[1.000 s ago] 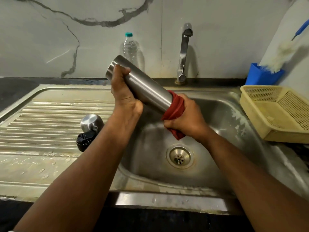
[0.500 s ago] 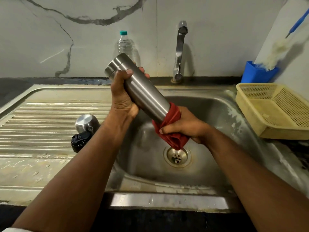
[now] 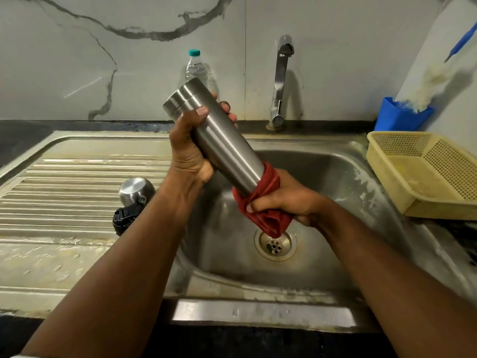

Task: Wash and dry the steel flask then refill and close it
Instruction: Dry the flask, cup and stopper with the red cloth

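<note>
Drying is the step in hand — the left hand [image 3: 191, 148] grips the flask [image 3: 219, 138] tilted over the sink [image 3: 335, 177], the right hand [image 3: 286, 200] squeezes a red cloth [image 3: 263, 202] around its lower end — next, probably refilling.

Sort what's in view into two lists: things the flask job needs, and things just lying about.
Job: flask, gripped by left hand; red cloth, held round its lower end by right hand; cap on the drainboard; tap; sink; water bottle.

Lying about: yellow basket; blue holder; brush.
</note>
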